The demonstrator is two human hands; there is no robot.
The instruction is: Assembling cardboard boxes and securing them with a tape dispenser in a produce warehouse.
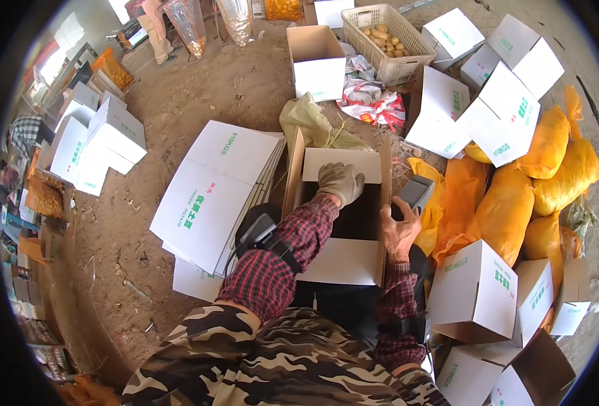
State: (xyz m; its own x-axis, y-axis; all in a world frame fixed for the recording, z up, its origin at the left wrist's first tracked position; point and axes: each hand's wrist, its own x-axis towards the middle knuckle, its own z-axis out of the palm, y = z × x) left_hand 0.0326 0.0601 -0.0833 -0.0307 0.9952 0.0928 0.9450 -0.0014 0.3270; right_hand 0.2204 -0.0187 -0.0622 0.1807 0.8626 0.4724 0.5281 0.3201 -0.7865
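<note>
An upturned-flap cardboard box (347, 260), white on some faces and brown on others, stands open between my knees. My left hand (340, 183), in a pale work glove, is over it with fingers curled, in front of the far white flap (363, 162). Whether those fingers pinch anything is hidden. Beside the box's right flap, my bare right hand (401, 230) curves its thumb and fingers around a grey block-shaped tool (418, 192), whose exact kind I cannot make out. The dark inside of the box is partly covered by my left arm.
Flattened white cartons (218, 179) lie stacked at left. Filled orange-yellow bags (505, 210) and folded-open boxes (475, 287) crowd the right. A beige crate (380, 64) of potatoes stands at the back, near an open box (316, 74). A person's legs (156, 30) show far left.
</note>
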